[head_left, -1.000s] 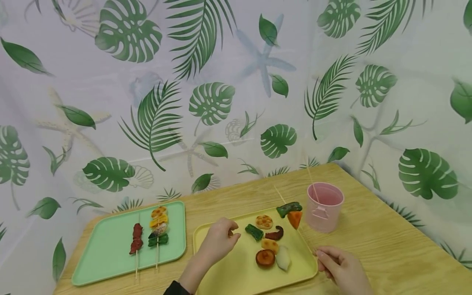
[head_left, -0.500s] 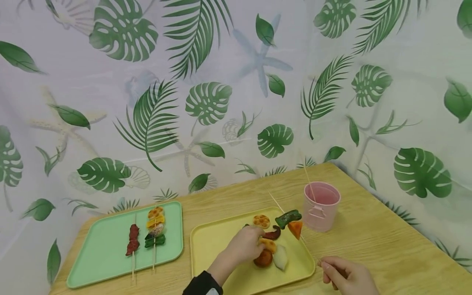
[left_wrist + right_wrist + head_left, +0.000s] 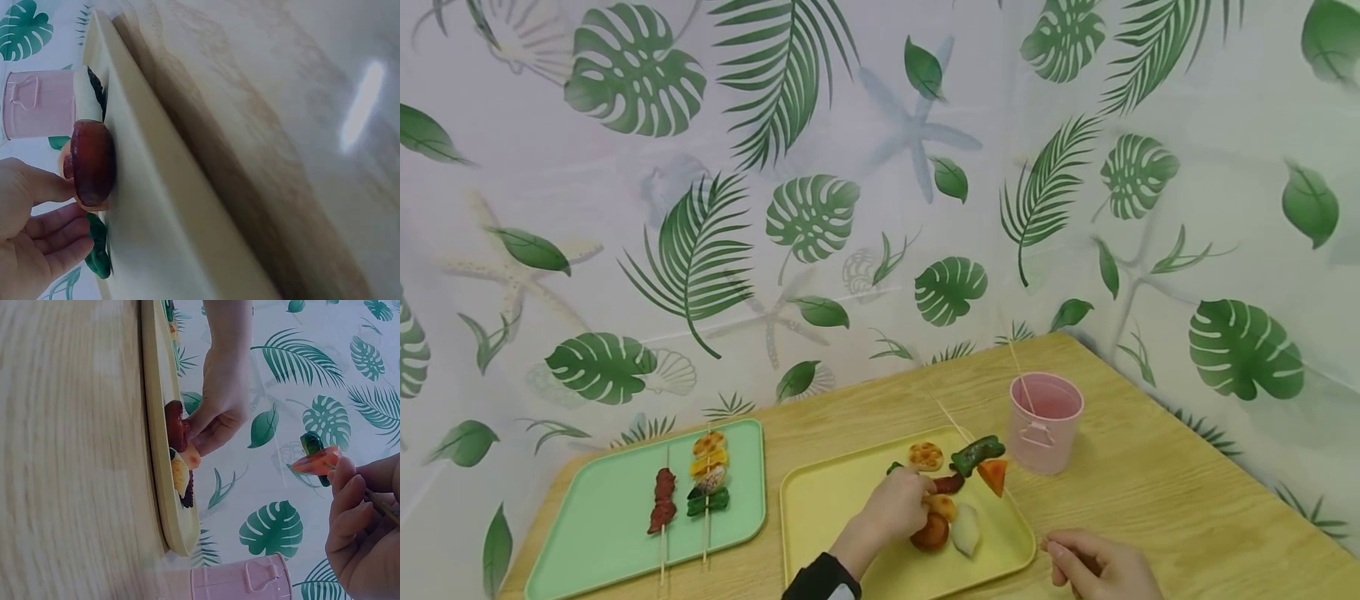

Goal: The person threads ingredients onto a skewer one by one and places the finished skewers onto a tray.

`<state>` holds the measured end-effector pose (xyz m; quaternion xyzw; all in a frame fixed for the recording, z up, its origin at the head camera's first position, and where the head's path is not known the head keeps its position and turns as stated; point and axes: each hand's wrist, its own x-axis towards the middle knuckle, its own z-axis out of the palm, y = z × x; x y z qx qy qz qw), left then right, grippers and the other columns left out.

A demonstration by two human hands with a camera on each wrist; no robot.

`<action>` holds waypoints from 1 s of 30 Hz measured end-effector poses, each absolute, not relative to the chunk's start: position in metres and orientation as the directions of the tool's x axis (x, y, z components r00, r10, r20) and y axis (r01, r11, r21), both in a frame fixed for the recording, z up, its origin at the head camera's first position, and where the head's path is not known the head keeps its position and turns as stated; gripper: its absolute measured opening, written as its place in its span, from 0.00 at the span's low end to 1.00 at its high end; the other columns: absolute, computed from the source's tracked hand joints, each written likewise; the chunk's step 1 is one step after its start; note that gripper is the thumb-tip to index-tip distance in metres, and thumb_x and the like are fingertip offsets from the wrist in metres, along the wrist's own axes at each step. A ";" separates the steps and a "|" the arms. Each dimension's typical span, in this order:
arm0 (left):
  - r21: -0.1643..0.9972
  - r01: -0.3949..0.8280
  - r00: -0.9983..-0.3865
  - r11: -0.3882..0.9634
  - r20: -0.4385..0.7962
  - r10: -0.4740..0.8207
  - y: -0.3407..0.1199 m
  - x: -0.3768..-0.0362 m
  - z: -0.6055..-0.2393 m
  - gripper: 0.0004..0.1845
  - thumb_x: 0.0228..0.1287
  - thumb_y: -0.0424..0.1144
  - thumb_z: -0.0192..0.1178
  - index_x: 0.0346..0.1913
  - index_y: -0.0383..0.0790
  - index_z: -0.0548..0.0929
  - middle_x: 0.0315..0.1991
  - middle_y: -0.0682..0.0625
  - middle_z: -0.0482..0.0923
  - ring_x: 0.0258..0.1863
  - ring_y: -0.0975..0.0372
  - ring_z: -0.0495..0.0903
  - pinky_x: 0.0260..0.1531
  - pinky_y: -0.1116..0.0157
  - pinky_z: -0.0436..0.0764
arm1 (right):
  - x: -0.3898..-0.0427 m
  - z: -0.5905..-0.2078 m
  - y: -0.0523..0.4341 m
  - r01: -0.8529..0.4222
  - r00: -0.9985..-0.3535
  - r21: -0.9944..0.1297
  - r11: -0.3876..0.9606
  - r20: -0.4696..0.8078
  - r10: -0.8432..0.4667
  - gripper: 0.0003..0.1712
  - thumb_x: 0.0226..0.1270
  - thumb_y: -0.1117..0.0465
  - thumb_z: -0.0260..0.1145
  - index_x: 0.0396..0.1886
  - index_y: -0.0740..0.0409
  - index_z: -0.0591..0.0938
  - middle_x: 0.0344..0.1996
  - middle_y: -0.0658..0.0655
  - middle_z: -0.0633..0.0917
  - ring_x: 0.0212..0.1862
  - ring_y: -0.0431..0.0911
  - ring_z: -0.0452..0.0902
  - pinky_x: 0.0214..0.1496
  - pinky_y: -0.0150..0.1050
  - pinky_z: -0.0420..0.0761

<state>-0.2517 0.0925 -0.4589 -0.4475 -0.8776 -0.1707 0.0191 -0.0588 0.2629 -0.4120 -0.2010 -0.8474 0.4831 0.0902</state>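
My right hand [image 3: 1101, 562] pinches the lower end of a thin wooden skewer [image 3: 379, 505]. Threaded farther up are a dark green pepper piece [image 3: 976, 455] and an orange wedge [image 3: 317, 462]. Over the yellow tray [image 3: 820, 492], my left hand [image 3: 891, 508] has thumb and fingertips at an orange-yellow toy food slice [image 3: 943, 505] and appears to pinch it. Its fingers partly hide that slice. Close beside it lie a brown mushroom [image 3: 94, 164], a white piece [image 3: 966, 532] and a dark red curled piece [image 3: 950, 483]. A green piece [image 3: 98, 247] lies by the fingers.
A round yellow slice [image 3: 925, 456] lies toward the tray's back. On the left, a mint green tray [image 3: 595, 517] bears a meat skewer [image 3: 662, 500] and a mixed skewer [image 3: 707, 475]. A pink bucket [image 3: 1041, 437] with a stick in it stands at the right.
My left hand has come rightward and down from above the tray to the food pieces. My right hand stays near the tray's right edge with the skewer. The view has shifted slightly.
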 end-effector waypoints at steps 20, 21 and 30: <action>0.323 0.764 -0.628 0.558 0.179 0.757 0.086 -0.251 -0.463 0.03 0.50 0.30 0.64 0.29 0.40 0.84 0.24 0.56 0.77 0.22 0.69 0.70 0.22 0.74 0.70 | -0.063 -0.424 0.260 0.279 -0.893 -0.832 0.480 -0.041 0.448 0.11 0.64 0.63 0.60 0.40 0.64 0.84 0.17 0.50 0.78 0.16 0.41 0.66 0.18 0.31 0.69; 0.332 0.759 -0.634 0.560 0.183 0.751 0.084 -0.251 -0.463 0.03 0.49 0.30 0.64 0.29 0.40 0.84 0.24 0.55 0.78 0.23 0.69 0.71 0.24 0.74 0.71 | -0.063 -0.423 0.259 0.278 -0.892 -0.832 0.481 -0.038 0.450 0.10 0.64 0.64 0.60 0.40 0.64 0.84 0.17 0.50 0.77 0.15 0.41 0.66 0.18 0.31 0.69; 0.530 0.686 -0.705 0.498 0.315 0.635 0.050 -0.256 -0.434 0.08 0.54 0.33 0.64 0.37 0.36 0.85 0.30 0.51 0.79 0.29 0.65 0.75 0.28 0.71 0.75 | -0.065 -0.420 0.255 0.271 -0.879 -0.830 0.488 -0.007 0.477 0.09 0.61 0.65 0.63 0.38 0.64 0.85 0.16 0.51 0.78 0.17 0.41 0.71 0.22 0.30 0.73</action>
